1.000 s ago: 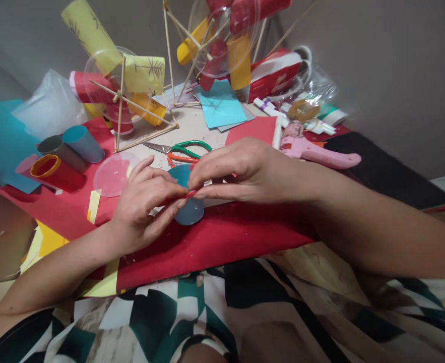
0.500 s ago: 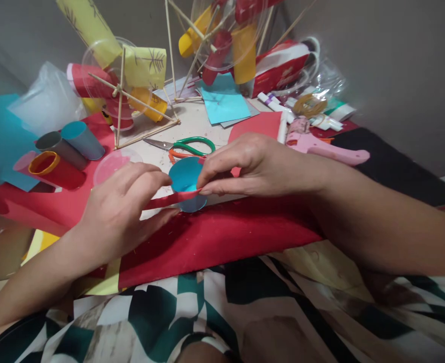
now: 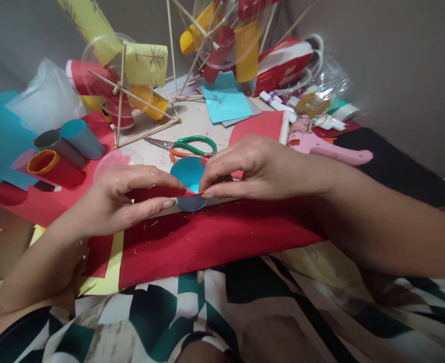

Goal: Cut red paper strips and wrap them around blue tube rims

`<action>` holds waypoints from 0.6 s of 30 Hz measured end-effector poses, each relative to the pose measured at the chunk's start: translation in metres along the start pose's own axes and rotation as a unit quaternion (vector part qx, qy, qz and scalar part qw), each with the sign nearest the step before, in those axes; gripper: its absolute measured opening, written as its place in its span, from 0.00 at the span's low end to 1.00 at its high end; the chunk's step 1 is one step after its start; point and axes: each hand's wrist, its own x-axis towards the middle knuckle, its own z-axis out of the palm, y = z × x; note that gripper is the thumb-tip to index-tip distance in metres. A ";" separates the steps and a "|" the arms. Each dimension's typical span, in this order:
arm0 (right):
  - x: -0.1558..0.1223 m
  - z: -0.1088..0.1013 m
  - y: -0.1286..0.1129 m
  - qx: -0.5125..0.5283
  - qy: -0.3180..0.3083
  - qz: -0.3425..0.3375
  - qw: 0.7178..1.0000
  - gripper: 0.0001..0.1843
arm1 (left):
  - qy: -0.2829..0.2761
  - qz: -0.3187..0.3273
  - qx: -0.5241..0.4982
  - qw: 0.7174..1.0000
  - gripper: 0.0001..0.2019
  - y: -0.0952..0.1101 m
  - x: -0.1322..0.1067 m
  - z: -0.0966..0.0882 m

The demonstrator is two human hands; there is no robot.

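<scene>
A blue paper cup [image 3: 192, 169] stands at the near side of the worktop, its open top facing me. Across its near side runs a narrow red paper strip [image 3: 157, 192]. My right hand [image 3: 245, 169] pinches the strip's right end between thumb and fingertips, right against the cup. My left hand [image 3: 126, 196] is closed loosely around the strip farther left, fingers above and thumb below it. Its index fingertip reaches in front of the cup. Just behind the cup lie scissors [image 3: 194, 145] with green and orange handles. My palms hide part of the strip.
Rolled paper cups, including a red one [image 3: 61, 171], stand at left. Two stick-framed wheels with paper cups, one with a yellow roll [image 3: 93, 33], stand behind. A pink glue gun [image 3: 328, 147] lies at right. Red paper [image 3: 207, 237] covers the near edge.
My left hand has lowered and slid right along the red strip, its index fingertip now close to my right fingertips. The right hand and the blue cup have hardly moved.
</scene>
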 end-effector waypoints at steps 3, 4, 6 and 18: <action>0.000 0.001 0.000 -0.012 0.001 -0.003 1.000 0.07 | 0.008 0.034 -0.022 0.999 0.11 -0.008 0.006 0.001; -0.001 0.002 0.000 -0.018 0.003 -0.001 1.000 0.07 | 0.013 0.040 -0.021 0.999 0.11 -0.010 0.007 0.002; -0.001 0.003 0.001 -0.025 0.015 -0.002 1.000 0.07 | 0.022 0.052 -0.015 0.998 0.11 -0.015 0.009 0.004; -0.001 0.009 0.001 -0.058 0.030 -0.078 0.995 0.08 | 0.043 0.147 0.062 0.986 0.09 -0.017 0.006 0.010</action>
